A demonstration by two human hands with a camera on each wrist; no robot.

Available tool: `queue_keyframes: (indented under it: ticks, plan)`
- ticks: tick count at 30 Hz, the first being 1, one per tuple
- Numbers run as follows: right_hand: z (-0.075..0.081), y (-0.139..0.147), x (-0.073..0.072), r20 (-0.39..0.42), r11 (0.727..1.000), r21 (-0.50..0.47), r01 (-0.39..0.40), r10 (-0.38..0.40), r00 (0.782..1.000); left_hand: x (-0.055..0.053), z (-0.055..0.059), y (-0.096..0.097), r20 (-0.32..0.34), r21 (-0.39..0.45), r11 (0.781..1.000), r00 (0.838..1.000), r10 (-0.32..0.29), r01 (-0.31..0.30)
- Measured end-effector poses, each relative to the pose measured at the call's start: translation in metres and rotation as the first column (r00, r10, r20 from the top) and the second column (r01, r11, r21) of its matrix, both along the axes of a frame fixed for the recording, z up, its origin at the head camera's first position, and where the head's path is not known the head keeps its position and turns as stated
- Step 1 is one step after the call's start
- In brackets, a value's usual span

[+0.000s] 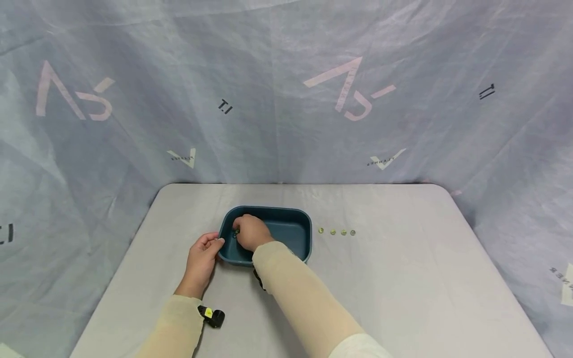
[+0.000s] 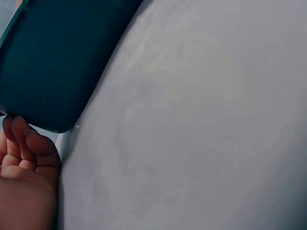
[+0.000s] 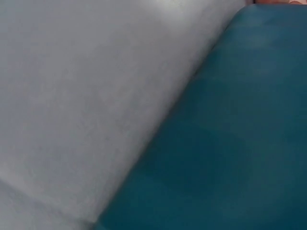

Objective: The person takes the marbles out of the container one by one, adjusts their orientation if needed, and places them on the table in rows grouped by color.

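A dark teal rectangular tub (image 1: 291, 238) stands on the table. My left hand (image 1: 201, 258) holds its left rim, the thumb at the edge and the fingers outside the wall. In the left wrist view, curled fingers (image 2: 43, 143) meet the tub's corner. My right hand (image 1: 252, 232) reaches down inside the tub's left part, fingers bent. By its fingertips lie small dark greenish glass marbles (image 1: 235, 233); whether it pinches one is hidden. To the tub's right, several green glass marbles (image 1: 333, 232) form a spaced row. The right wrist view shows the tub's outer wall (image 3: 230, 134).
The pale table (image 1: 425, 278) has rounded far corners. Grey sheeting (image 1: 277, 99) with printed marks hangs behind it and at both sides. The right forearm (image 1: 309, 298) crosses the tub's near edge. A black wrist camera (image 1: 215, 317) sits on the left wrist.
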State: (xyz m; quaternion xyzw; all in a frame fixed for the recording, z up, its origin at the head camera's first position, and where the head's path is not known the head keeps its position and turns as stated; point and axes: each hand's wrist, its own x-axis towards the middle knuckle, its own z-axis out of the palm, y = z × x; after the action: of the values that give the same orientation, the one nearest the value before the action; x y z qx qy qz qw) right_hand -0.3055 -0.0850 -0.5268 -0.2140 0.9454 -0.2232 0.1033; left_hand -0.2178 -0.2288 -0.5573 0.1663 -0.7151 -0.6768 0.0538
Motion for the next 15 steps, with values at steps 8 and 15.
queue_keyframes:
  ticks: [8,15]
  plan:
    - [-0.0019,0.0017,-0.0015,-0.016,1.000,0.003,-0.011,0.011,1.000,0.0011,-0.0016,0.0016,-0.001,-0.013,1.000,1.000,0.009,-0.009]
    - [-0.0008,0.0023,-0.0033,0.003,0.998,-0.055,0.019,-0.019,1.000,0.0011,0.0009,0.0010,0.003,-0.003,1.000,1.000,0.005,-0.005]
